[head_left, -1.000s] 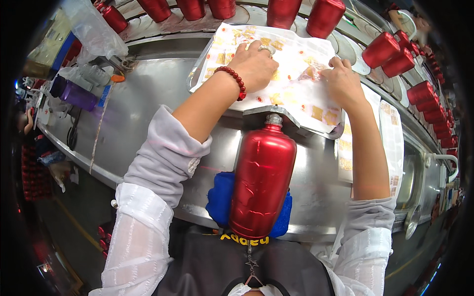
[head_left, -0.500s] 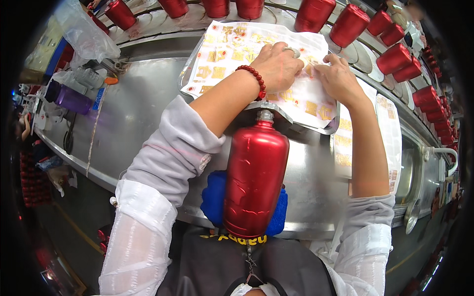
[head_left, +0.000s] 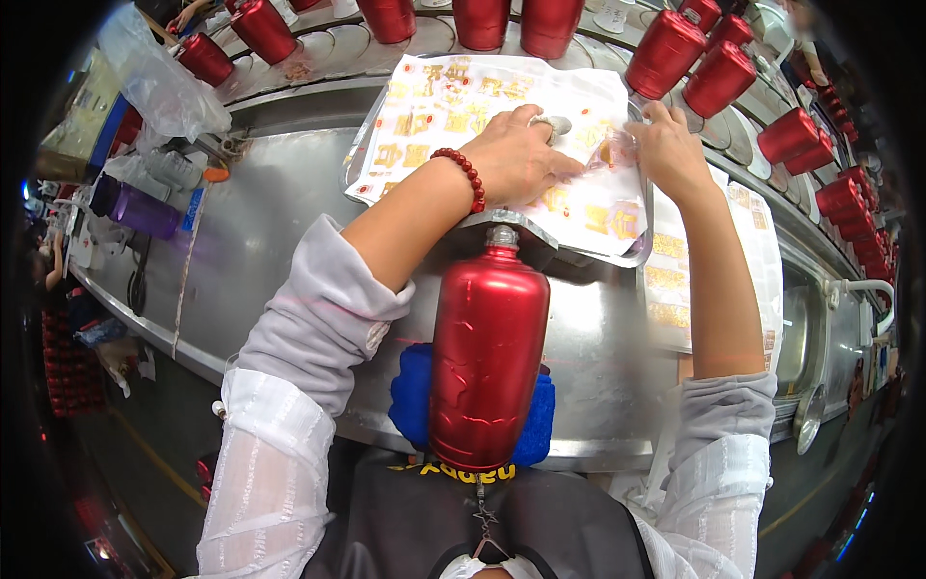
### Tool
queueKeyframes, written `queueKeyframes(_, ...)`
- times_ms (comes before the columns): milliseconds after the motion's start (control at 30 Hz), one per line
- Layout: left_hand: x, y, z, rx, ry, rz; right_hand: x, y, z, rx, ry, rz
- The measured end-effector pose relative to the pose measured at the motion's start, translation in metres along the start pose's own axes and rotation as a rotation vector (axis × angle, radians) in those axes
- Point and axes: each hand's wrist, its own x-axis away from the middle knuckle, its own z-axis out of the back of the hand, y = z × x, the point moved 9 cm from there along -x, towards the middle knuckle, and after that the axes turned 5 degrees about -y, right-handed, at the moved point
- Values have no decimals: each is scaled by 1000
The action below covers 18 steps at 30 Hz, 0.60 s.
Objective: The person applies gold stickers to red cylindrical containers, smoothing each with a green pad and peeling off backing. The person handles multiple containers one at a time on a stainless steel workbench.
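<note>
A sheet of white paper with gold and red decals (head_left: 444, 121) lies on a metal tray (head_left: 359, 164) ahead of me. My left hand (head_left: 516, 159) rests on the sheet, fingers stretched out, a pale cover on one finger and a red bead bracelet at the wrist. At the sheet's right edge, my right hand (head_left: 670, 150) pinches a clear film decal (head_left: 614, 150) that lifts off the paper. A glossy red bottle (head_left: 490, 357) lies between my arms, its silvery neck toward the tray. Under it is a blue cloth (head_left: 413, 396).
More decal sheets (head_left: 757, 261) lie right of the tray. Red bottles (head_left: 666, 53) stand along a curved conveyor (head_left: 328, 58) at the back and right. On the left are a purple bottle (head_left: 140, 207) and a clear plastic bag (head_left: 164, 77). A sink (head_left: 796, 338) is at the right.
My right hand has drawn away from my left, and the clear decal now shows lifted between them. The conveyor's bottles have shifted right, while the view has moved slightly.
</note>
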Motion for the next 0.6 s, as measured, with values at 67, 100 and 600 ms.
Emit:
queueKeyframes(67, -1, 5, 3, 21, -20, -26, -2, 2, -1, -59, 98, 77)
queueKeyframes(100, -2, 5, 2, 39, -54, -22, -5, 2, -5, -59, 100, 108)
queueKeyframes(600, 11, 6, 19, 53, -29, -50, -30, 22, -8, -150, 133, 140)
